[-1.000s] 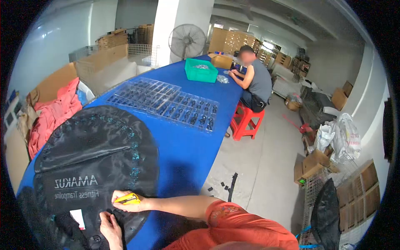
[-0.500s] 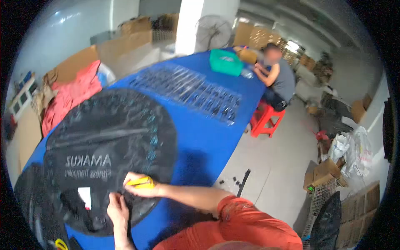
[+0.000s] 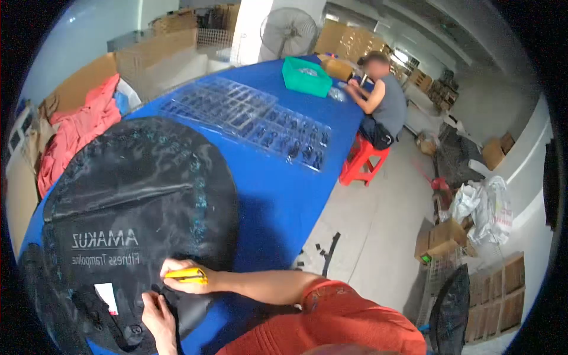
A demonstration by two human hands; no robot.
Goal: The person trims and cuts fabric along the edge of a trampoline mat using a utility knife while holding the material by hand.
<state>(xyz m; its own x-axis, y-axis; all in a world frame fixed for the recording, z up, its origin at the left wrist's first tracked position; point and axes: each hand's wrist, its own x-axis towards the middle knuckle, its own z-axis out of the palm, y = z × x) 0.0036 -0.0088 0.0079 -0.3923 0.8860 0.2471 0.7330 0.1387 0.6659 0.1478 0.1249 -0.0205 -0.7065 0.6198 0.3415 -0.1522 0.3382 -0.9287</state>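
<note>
A round black trampoline mat (image 3: 118, 219) with mirrored "AMAKUZ Fitness Trampoline" lettering lies at the near left of the table. Above its lower part, my right hand (image 3: 183, 277) is closed around a yellow tool (image 3: 190, 275) with a dark slot along its handle. The tool's working end is hidden by my fingers. Just below and to the left, my left hand (image 3: 157, 313) pinches the black fabric close to the mat's near edge. A white label (image 3: 106, 297) and a black strap lie on the mat beside my left hand.
On the blue table (image 3: 278, 207) lie clear plastic sheets of small dark parts (image 3: 284, 133) and a green bin (image 3: 306, 77). A person (image 3: 384, 97) sits working on a red stool (image 3: 362, 161). Pink cloth (image 3: 80, 133) is at left; cardboard boxes (image 3: 441, 239) stand at right.
The whole view has shifted, so the table and mat appear farther left. Both hands stay close together over the mat, with the yellow tool still in my right hand.
</note>
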